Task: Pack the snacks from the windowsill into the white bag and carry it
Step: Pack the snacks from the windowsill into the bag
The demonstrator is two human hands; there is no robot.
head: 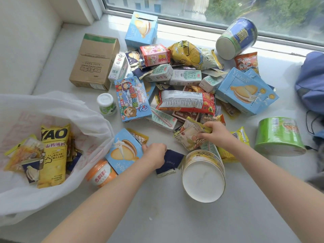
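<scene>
The white plastic bag lies open at the left of the windowsill, holding a yellow YAO chip packet and several small wrapped snacks. My left hand grips a small dark blue snack packet beside a light blue cookie box. My right hand pinches a beige and yellow snack packet at the near edge of the snack pile. A yellow noodle cup lies on its side between my hands.
A brown cardboard box stands at the back left. A blue noodle cup lies by the window, a green one at the right. A blue backpack sits at the far right. An orange cup rests against the bag.
</scene>
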